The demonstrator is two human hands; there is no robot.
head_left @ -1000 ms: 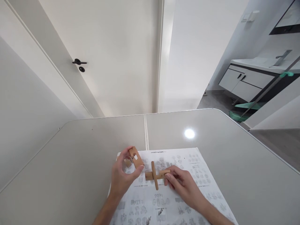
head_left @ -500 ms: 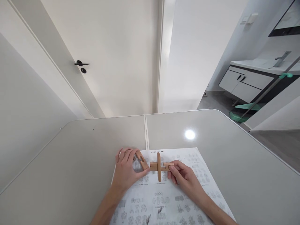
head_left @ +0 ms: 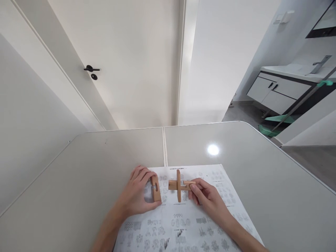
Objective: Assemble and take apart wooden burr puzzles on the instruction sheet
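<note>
My left hand (head_left: 138,192) grips a notched wooden puzzle piece (head_left: 156,190) by its ends, thumb at the near end and fingers at the far end. A slot shows in the piece's face. Between finger and thumb, my right hand (head_left: 204,194) pinches the right end of two crossed wooden puzzle pieces. One of these, a horizontal bar (head_left: 172,185), passes behind or through an upright piece (head_left: 179,194), and a small mark shows on its left end. A gap separates the crossed pieces from the left-hand piece. Both hands are over a printed sheet (head_left: 170,210) covered in small diagrams.
Under the sheet is a light grey table (head_left: 78,185) with a seam (head_left: 165,147) across it and a bright light reflection. Beyond its far edge stands a white door (head_left: 131,63) with a black handle (head_left: 91,69). A sink cabinet (head_left: 278,89) is at the far right.
My left hand has moved slightly left and nearer me, turning its puzzle piece more upright and away from the crossed pieces. My right hand has hardly moved.
</note>
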